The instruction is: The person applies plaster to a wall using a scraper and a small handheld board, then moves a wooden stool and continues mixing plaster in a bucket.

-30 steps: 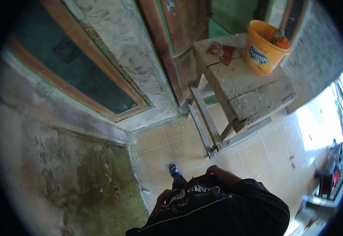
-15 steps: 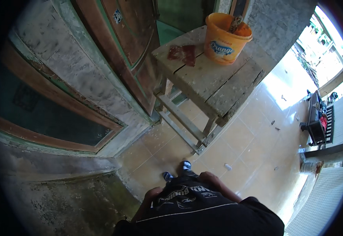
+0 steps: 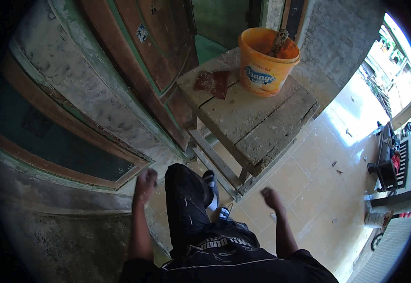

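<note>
Both arms reach forward over the floor, one on each side of my body. My left hand (image 3: 145, 185) is by the lower corner of the dark window panel, its fingers curled in with nothing visible in them. My right hand (image 3: 272, 198) hangs over the tiles, right of the wooden table (image 3: 243, 122), loosely closed and seemingly bare. Neither hand touches the table. On it stands an orange plastic bucket (image 3: 265, 70) with a stained, speckled handle-like piece (image 3: 279, 41) leaning inside. A worn reddish-brown sheet (image 3: 219, 85), like sandpaper, lies left of the bucket.
A brown and green door (image 3: 144, 52) and a rough plastered wall (image 3: 68, 70) run along the left. The table's lower rail (image 3: 219, 165) is close to my feet. Small debris lies on the tiled floor (image 3: 285, 174). A dark bench (image 3: 385, 160) stands far right.
Both hands have swung outward and forward from beside my waist. One leg has stepped ahead, and the table and bucket are now nearer.
</note>
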Motion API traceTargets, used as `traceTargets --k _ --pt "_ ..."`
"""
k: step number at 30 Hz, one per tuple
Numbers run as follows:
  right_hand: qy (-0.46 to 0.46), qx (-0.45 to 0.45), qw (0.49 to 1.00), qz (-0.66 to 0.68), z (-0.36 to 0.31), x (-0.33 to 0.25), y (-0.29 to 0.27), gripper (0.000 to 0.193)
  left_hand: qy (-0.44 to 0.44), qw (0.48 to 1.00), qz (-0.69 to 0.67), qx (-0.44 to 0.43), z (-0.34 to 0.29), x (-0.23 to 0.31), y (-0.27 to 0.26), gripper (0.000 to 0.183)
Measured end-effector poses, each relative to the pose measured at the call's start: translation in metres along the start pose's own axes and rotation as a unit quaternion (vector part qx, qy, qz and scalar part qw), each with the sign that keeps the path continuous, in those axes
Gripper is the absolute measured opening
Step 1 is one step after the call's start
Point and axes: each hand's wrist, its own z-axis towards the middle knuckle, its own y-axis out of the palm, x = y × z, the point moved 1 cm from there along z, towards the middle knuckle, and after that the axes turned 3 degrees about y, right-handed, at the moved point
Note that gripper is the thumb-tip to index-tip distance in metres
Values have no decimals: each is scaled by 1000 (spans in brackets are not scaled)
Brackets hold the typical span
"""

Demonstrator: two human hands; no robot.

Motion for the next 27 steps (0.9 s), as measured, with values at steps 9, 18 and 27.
traceTargets --k 9,18,27 --pt "-169 593 776 135 80 -169 -228 16 235 969 23 73 131 153 -6 17" --pt "-51 442 870 -211 183 -214 -305 39 329 910 248 50 250 192 50 37" --pt "37 206 938 -277 203 -175 -303 26 119 933 337 -37 303 192 99 43"
